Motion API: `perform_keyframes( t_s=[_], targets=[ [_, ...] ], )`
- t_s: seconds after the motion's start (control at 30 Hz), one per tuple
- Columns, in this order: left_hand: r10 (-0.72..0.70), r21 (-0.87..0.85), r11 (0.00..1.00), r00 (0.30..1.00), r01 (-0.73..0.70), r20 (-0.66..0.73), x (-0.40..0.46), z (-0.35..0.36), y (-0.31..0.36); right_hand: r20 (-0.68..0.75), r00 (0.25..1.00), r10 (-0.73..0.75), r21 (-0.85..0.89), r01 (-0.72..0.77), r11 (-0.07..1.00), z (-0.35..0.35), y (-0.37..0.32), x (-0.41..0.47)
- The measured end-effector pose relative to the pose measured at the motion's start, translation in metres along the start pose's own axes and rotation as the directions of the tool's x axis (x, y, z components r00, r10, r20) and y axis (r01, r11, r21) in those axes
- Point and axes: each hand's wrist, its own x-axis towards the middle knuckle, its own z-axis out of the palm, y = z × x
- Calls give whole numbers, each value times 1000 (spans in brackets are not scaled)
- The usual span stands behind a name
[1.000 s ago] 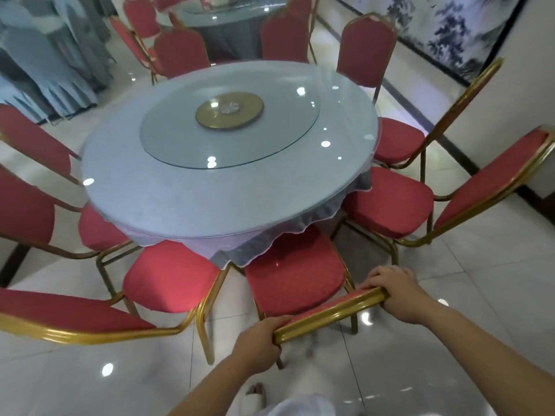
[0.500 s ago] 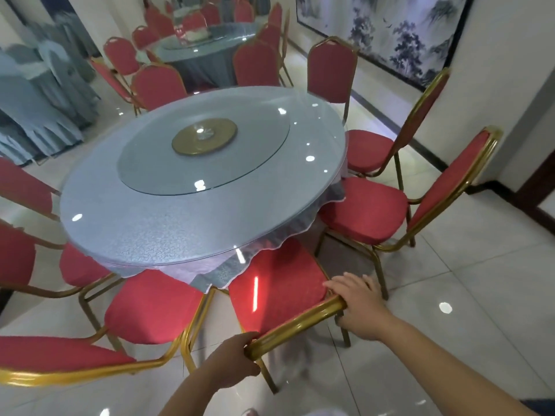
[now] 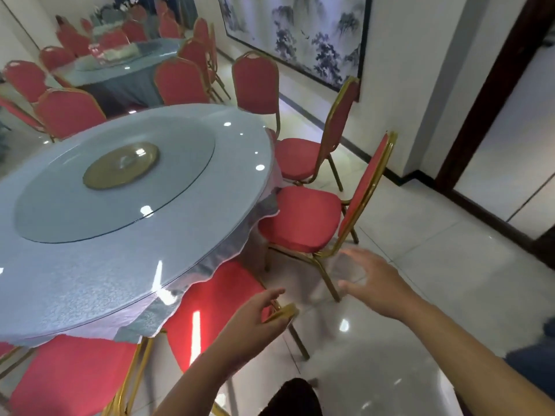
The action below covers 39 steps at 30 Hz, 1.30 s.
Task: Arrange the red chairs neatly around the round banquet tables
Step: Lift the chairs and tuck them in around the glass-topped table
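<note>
Bright all over, with soft light. White shiny spots on the glass tabletop [image 3: 126,223] and the floor [image 3: 420,295]. Blurry right hand [image 3: 375,283] and far chairs [image 3: 126,34]. Bent, stretched shapes near the edges.

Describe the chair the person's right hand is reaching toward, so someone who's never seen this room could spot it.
Start at the big round table with the glass turntable. On its right side, nearest the right hand, stands a red chair with a gold frame. Unlike its neighbours, its seat sits mostly clear of the tablecloth.
</note>
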Motion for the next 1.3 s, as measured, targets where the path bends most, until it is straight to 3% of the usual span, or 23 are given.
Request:
perform_keyframes(
  t_s=[0.27,0.4,0.53,0.67,0.83,1.0,1.13,1.23,1.3],
  targets=[
    [28,232,969,974,-82,226,183,48,40,7,991,136,75,-136,988,-66,67,63],
    [44,136,987,957,-86,288,268,75,93,80,972,219,-7,-219,976,-116,92,118],
    [34,41,998,942,-51,334,348,90,132,77,974,213,-51,-209,977,-173,109,182],
    [-2,63,998,940,-21,342,410,98,151,68,983,169,-121,-161,980,-210,122,247],
    [-46,42,999,867,29,495,447,106,164,196,981,1,-351,70,934,-246,139,334],
    [-186,29,980,845,198,501,464,113,139,484,859,-165,-578,456,677,-273,161,444],
    [-316,17,941,864,337,391,460,136,157,669,705,-235,-489,655,576,-287,165,508],
    [-450,-110,875,877,471,170,449,171,183,692,609,-387,-305,733,608,-290,185,525],
    [-541,-242,811,840,533,34,443,190,196,676,564,-474,-216,767,605,-291,201,532]
  ],
)
